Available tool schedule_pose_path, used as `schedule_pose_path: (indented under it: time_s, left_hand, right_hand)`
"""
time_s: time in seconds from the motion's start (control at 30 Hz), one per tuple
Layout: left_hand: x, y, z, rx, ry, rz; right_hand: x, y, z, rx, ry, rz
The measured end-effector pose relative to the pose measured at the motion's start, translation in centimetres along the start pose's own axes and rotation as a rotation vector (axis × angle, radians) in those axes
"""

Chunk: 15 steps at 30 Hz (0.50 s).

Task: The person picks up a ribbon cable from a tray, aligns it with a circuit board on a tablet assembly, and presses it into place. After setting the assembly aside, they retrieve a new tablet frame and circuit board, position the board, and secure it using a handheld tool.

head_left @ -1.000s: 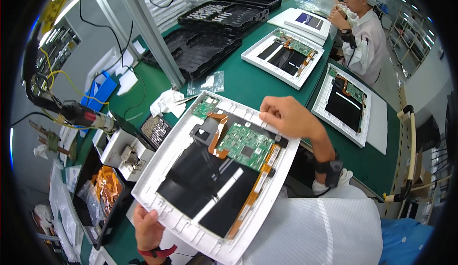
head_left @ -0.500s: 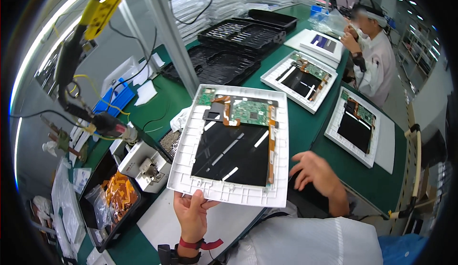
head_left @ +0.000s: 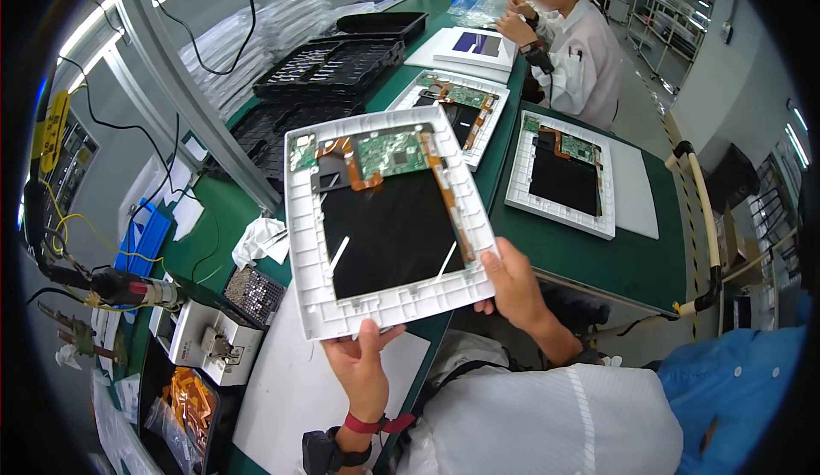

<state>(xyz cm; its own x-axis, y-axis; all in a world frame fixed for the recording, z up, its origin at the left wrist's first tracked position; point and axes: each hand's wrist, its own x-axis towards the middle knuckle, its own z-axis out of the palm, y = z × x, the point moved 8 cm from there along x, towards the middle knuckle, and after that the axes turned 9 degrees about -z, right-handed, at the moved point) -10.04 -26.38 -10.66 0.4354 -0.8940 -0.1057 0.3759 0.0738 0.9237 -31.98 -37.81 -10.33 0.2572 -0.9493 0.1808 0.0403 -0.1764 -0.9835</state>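
Observation:
Between my hands is a white plastic frame (head_left: 384, 308), held up over the bench and slightly tilted. Set into it are a black panel (head_left: 393, 236), a green circuit board (head_left: 393, 152) and orange flat cables (head_left: 450, 193). My left hand (head_left: 363, 372) grips the lower edge, thumb on top and fingers mostly hidden underneath. At the lower right corner, my right hand (head_left: 517, 291) clasps the rim with its thumb over the front. A white sheet (head_left: 325, 407) lies on the bench below.
Similar framed panels lie at the right (head_left: 559, 176) and behind (head_left: 465, 108). Black trays (head_left: 333, 61) stand at the back. To the left are a white device (head_left: 213, 343) and a black bin (head_left: 220, 424) with orange flexible parts. A co-worker (head_left: 572, 39) works at the far right.
My right hand has moved in from the side and taken hold of the frame's right corner. The frame has turned somewhat, and the whole view has swung to the right.

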Motion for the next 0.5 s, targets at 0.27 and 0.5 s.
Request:
schedule_pose_path:
  time_s: [0.27, 0.5]
  left_hand:
    - [-1.6, -1.6, 5.1, 0.437, -0.553, -0.081]
    - [-0.4, -2.2, 2.4, 0.608, -0.522, -0.192]
  right_hand:
    - [0.3, 0.2, -21.7, -0.042, 0.338, -0.079]
    - [-8.3, -0.1, -42.7, -0.263, 0.637, -0.134]
